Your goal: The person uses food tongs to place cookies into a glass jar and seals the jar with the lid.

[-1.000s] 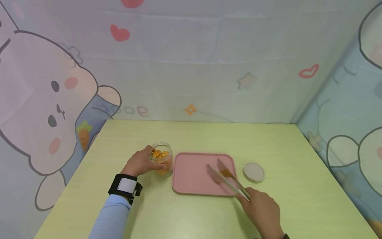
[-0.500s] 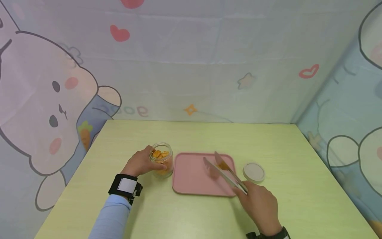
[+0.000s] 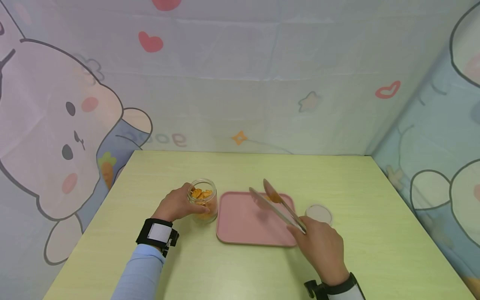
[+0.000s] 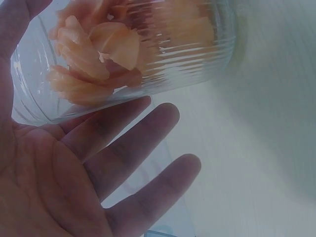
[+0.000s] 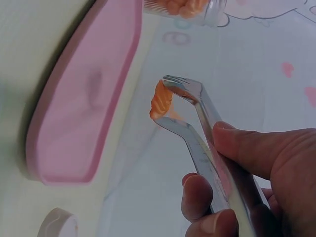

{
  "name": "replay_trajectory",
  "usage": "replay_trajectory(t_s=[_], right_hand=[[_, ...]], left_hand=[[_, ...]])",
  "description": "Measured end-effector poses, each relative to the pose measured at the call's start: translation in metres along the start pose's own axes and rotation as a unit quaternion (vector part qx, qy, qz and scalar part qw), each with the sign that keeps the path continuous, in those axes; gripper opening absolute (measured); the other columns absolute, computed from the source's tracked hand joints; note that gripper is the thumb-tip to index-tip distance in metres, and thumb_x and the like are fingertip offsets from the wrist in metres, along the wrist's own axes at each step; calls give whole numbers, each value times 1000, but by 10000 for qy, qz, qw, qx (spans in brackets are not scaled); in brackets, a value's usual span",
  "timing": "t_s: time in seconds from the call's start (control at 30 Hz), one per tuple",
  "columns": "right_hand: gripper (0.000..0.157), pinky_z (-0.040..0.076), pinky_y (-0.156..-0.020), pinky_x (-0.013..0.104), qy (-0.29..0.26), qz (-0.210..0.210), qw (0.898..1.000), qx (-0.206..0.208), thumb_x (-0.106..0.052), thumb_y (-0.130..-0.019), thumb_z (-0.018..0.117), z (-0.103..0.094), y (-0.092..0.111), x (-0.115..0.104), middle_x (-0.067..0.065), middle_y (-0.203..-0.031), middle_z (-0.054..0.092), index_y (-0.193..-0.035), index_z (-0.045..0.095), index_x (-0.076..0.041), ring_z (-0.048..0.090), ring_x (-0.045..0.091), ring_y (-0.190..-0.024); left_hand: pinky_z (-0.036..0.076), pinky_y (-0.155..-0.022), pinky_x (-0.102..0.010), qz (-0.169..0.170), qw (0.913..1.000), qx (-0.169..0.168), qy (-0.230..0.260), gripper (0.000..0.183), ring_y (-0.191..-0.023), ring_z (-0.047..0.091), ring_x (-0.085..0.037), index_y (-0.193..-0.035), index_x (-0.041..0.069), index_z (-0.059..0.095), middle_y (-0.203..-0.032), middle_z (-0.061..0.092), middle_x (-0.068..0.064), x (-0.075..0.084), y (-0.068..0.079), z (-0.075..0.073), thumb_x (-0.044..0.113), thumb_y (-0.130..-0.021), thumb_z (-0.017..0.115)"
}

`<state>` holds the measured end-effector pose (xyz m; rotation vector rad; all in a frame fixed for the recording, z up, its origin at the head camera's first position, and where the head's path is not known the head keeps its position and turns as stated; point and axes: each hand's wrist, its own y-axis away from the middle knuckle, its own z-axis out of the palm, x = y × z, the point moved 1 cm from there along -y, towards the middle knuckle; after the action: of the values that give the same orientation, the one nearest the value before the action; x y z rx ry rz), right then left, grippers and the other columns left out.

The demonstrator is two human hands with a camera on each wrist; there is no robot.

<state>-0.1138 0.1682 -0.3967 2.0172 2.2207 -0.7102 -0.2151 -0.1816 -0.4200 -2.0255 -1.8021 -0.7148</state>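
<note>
My left hand (image 3: 176, 205) grips a glass jar (image 3: 212, 209) near its rim, thumb on the near side. In the left wrist view several fingers (image 4: 136, 148) extend below the jar's wall, fairly straight. Orange ridged chips (image 3: 201, 194) fill part of the uncovered jar. My right hand (image 3: 321, 250) holds metal tongs (image 5: 200, 106) between thumb and fingers. One ridged orange chip (image 5: 160, 101) is pinched at the tongs' tips, as the right wrist view shows. Seen from the head, the tongs are raised over the pink tray's right half.
A pink tray (image 3: 236, 223) lies right of the jar, its surface bare. Beyond its right edge rests a round pale lid (image 3: 318, 212), partly covered by my right hand in the head view. A cartoon-printed cloth (image 3: 240, 83) hangs behind the table.
My right hand has moved forward and slightly left, carrying the tongs with the chip up toward the tray's far edge. The left hand and jar have stayed in place.
</note>
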Motion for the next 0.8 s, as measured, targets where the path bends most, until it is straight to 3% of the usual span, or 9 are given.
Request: replay_trajectory(t_s=[0.33, 0.47, 0.57, 0.8], right_hand=[[29, 26, -32, 28, 92, -392, 9977, 547, -36, -78, 75, -9, -20, -21, -1, -45, 45, -70, 62, -11, 38, 14, -39], [32, 26, -32, 28, 116, -438, 9975, 538, -39, -78, 74, -13, -28, -32, 2, -47, 50, -90, 74, -9, 41, 16, -39], [40, 30, -32, 29, 21, -430, 9980, 473, -40, -79, 73, -15, -32, -40, 4, -53, 60, -107, 74, -12, 47, 17, -42], [30, 34, -33, 29, -181, -687, 9966, 408, -36, -81, 73, -19, -41, -59, 3, -56, 62, -94, 73, -9, 49, 16, -45]], left_hand=[[50, -79, -46, -15, 10000, 5, 5, 90, -94, 59, -30, -129, -1, 47, -113, 65, -19, 1, 0, -1, 52, -64, 80], [50, -79, -46, 1, 10000, 11, -6, 90, -93, 59, -29, -128, -1, 47, -112, 66, -18, 2, 0, 0, 52, -64, 80], [50, -79, -47, 18, 10000, 11, -14, 89, -94, 59, -29, -128, -1, 47, -112, 66, -19, 1, -1, 0, 51, -64, 80], [50, -80, -47, -1, 10000, -10, 23, 91, -94, 59, -29, -129, -1, 47, -113, 66, -18, 2, -2, 1, 52, -64, 80]])
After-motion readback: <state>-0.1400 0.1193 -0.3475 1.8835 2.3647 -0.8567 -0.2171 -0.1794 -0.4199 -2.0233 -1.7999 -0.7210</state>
